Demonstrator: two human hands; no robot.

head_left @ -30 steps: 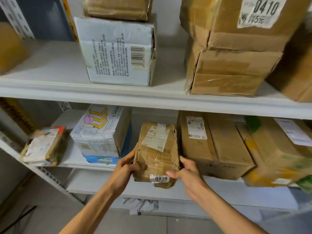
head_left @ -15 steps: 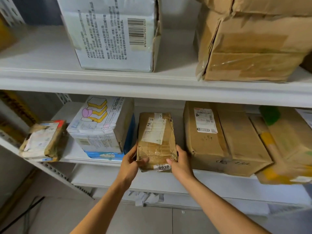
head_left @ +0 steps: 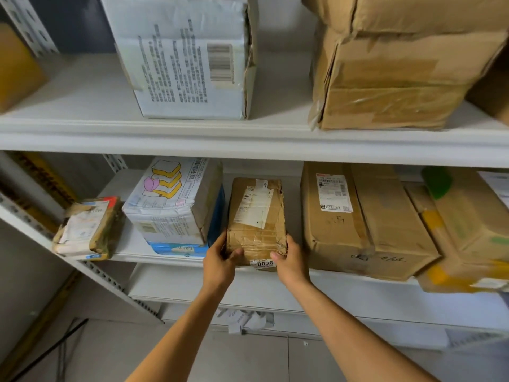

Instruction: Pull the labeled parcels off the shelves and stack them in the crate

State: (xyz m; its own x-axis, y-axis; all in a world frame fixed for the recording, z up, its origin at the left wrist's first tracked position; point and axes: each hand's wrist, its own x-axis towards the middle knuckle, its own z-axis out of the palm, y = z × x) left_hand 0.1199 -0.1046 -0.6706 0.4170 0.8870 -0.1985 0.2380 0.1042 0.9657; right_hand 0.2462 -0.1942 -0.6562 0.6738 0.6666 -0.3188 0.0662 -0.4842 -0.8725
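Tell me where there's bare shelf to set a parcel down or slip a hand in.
Upper shelf: bare left of the white box, and a narrower gap between it and the brown box. Lower shelf is crowded: slim gaps beside the 0038 parcel hold the left hand and right hand.

left grip (head_left: 220, 261) bare | right grip (head_left: 292, 264) bare | forearms (head_left: 179, 340) bare

White metal shelves (head_left: 248, 139) on perforated grey uprights (head_left: 27, 26) stand against a pale wall (head_left: 283, 28), with a dark panel (head_left: 80, 26) behind the top left corner, above a grey tiled floor (head_left: 110, 354) where a black cable (head_left: 49, 350) lies at the left.
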